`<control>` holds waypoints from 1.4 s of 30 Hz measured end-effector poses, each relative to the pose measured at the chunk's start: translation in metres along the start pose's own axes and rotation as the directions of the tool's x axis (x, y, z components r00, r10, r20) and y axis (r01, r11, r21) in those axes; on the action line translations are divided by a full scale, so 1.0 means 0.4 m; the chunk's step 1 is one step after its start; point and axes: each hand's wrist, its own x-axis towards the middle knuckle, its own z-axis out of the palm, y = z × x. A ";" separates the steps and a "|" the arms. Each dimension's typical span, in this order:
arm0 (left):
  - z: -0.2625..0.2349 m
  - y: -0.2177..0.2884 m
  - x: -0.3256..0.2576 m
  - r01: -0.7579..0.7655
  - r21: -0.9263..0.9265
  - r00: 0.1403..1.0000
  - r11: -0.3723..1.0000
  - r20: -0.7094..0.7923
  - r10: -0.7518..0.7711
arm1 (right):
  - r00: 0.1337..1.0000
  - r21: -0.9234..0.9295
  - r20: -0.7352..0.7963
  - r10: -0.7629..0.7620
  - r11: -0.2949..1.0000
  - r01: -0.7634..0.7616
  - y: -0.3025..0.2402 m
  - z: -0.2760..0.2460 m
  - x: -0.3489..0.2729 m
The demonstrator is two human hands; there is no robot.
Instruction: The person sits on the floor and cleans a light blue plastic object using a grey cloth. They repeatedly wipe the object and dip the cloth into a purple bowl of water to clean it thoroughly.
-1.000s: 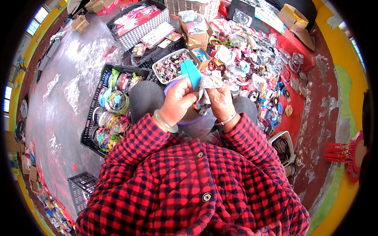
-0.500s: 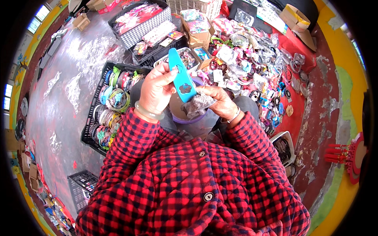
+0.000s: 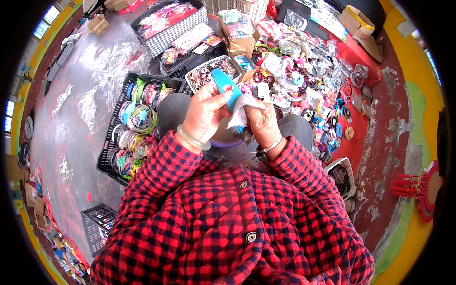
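Note:
My left hand (image 3: 203,114) grips a flat blue strip (image 3: 221,79), thumb on its face and fingers behind. The strip slants from upper left to lower right, and its cutout is partly covered. In my right hand (image 3: 265,124) a greyish cloth (image 3: 242,108) is folded over the strip's middle, pressed against it. The lower tip of the strip shows just below the cloth. Under both hands, between my knees, stands a purple-rimmed basin (image 3: 227,144), mostly hidden by the hands.
A black crate (image 3: 108,156) of colourful headbands and hair bands stands by my left knee. Ahead is a white basket (image 3: 194,84) of small hair accessories. A large heap of bagged accessories (image 3: 304,90) spreads over red cloth at right. A white basket (image 3: 349,183) sits beside my right hip.
The cloth has moved from the strip's lower end up over its middle. The right hand has turned knuckles-up around it. Both hands have drawn closer together, and the strip has shifted right.

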 end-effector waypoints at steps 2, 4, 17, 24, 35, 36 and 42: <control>-0.004 0.000 0.000 0.019 -0.025 1.000 1.000 -0.010 -0.019 | 0.997 0.028 0.072 0.006 1.000 -0.008 -0.003 -0.011 0.004; -0.017 0.013 -0.004 0.031 -0.045 0.999 0.998 0.022 -0.031 | 0.987 0.310 0.162 0.006 0.949 -0.057 0.013 -0.005 0.006; 0.000 -0.024 -0.008 -0.053 0.104 0.998 0.993 0.042 0.049 | 0.995 0.304 0.090 0.043 0.950 -0.069 0.010 -0.003 0.005; -0.031 0.001 0.010 0.032 -0.099 0.999 0.995 0.011 -0.031 | 0.910 0.382 0.415 0.016 0.905 -0.190 0.022 -0.050 0.022; -0.029 0.096 -0.005 0.104 -0.142 0.994 0.984 -0.017 -0.107 | 0.898 0.186 0.440 0.007 0.978 -0.099 0.018 -0.116 0.028; -0.038 0.101 -0.003 0.122 -0.151 0.992 0.981 0.005 -0.123 | 0.891 0.299 0.453 0.018 0.939 -0.171 0.030 -0.139 0.038; -0.079 0.098 0.012 0.110 -0.201 0.993 0.973 -0.026 -0.118 | 0.960 0.812 0.190 0.203 0.518 -0.271 0.029 -0.114 0.038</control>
